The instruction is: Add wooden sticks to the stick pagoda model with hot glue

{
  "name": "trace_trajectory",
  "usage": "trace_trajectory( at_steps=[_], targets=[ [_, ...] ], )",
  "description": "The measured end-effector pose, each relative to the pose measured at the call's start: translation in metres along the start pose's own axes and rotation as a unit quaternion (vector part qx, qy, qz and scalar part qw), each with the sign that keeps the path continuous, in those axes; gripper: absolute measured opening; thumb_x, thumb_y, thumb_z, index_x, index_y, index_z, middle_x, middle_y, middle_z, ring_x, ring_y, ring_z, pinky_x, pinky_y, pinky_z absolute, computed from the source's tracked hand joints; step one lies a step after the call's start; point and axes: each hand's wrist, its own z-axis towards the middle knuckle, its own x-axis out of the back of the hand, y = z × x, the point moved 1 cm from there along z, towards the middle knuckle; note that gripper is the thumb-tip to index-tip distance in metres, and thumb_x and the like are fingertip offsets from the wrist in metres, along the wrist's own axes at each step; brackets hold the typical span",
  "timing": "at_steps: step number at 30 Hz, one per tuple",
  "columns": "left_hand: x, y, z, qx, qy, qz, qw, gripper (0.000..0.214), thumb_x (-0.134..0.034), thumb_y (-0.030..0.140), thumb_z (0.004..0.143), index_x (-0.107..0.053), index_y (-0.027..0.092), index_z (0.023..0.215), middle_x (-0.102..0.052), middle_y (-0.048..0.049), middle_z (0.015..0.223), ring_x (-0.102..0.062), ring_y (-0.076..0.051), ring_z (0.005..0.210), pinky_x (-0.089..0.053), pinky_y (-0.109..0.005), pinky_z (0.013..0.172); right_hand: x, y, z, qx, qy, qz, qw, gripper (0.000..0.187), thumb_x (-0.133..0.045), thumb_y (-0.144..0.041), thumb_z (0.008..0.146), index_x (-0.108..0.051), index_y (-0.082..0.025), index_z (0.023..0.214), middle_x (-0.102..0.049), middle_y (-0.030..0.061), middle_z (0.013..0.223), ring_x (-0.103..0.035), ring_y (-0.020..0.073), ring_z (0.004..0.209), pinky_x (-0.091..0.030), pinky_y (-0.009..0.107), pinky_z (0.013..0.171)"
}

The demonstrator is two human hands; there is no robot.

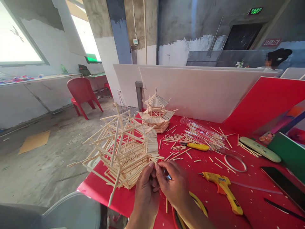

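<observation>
A half-built pavilion model of thin wooden sticks leans at the table's left edge, its open frame and ringed stick floor showing. At its right side, my left hand and my right hand meet with fingertips pinched together. Between them is the end of a small wooden stick, beside the row of short sticks forming a roof panel. My fingers cover most of that stick. Behind it stands a finished-looking stick pavilion with a pointed roof.
On the red table lie a yellow glue gun, a yellow utility knife, loose sticks, a tape ring and a black phone. White boards stand behind. A red chair is left; a person sits far right.
</observation>
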Motion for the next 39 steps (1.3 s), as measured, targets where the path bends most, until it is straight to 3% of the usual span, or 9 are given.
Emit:
trace_trajectory(
  at_steps=[13,17,24,35,39],
  targets=[
    [0.004,0.002,0.001,-0.052,0.001,0.035,0.998,0.039,-0.09,0.037,0.054,-0.057,0.016,0.058,-0.045,0.0079,0.043,-0.033,-0.003,0.037,-0.023,-0.016,0.036,-0.004,-0.001,-0.003,-0.017,-0.003,0.018,1.0,0.008,-0.058,-0.02,0.093,-0.066,-0.02,0.095,-0.069,0.0025,0.081,-0.064,0.0142,0.074,-0.049,0.024,0.068],
    [0.003,0.004,-0.001,-0.08,0.008,0.035,0.996,0.035,-0.089,0.035,0.055,-0.06,0.016,0.064,-0.053,0.0064,0.05,-0.035,-0.003,0.039,-0.024,-0.016,0.037,-0.005,0.001,-0.004,-0.01,0.001,0.019,1.0,0.008,-0.058,-0.019,0.094,-0.066,-0.019,0.096,-0.07,0.0034,0.082,-0.064,0.0147,0.075,-0.049,0.024,0.069],
    [-0.002,0.007,-0.005,-0.14,0.005,0.057,0.989,0.035,-0.088,0.035,0.058,-0.066,0.016,0.078,-0.052,0.007,0.052,-0.037,-0.003,0.041,-0.027,-0.015,0.039,-0.005,0.002,-0.005,-0.01,-0.003,0.024,1.0,0.009,-0.058,-0.019,0.094,-0.066,-0.019,0.096,-0.07,0.003,0.082,-0.065,0.0143,0.075,-0.049,0.024,0.07],
    [-0.002,0.01,-0.001,-0.127,0.012,0.083,0.988,0.035,-0.087,0.036,0.06,-0.058,0.016,0.064,-0.05,0.0066,0.052,-0.038,-0.003,0.039,-0.024,-0.016,0.036,-0.005,0.002,-0.004,-0.03,-0.021,0.054,0.998,0.012,-0.055,-0.022,0.096,-0.067,-0.02,0.098,-0.07,0.0036,0.083,-0.065,0.0146,0.075,-0.051,0.025,0.069],
    [-0.001,0.01,0.002,-0.109,0.008,0.076,0.991,0.034,-0.087,0.034,0.062,-0.058,0.016,0.065,-0.05,0.0072,0.052,-0.038,-0.003,0.039,-0.025,-0.016,0.036,-0.004,0.002,-0.003,-0.073,-0.031,0.083,0.993,0.014,-0.054,-0.026,0.097,-0.067,-0.021,0.095,-0.07,0.0025,0.082,-0.065,0.0136,0.074,-0.05,0.022,0.066]
  ],
)
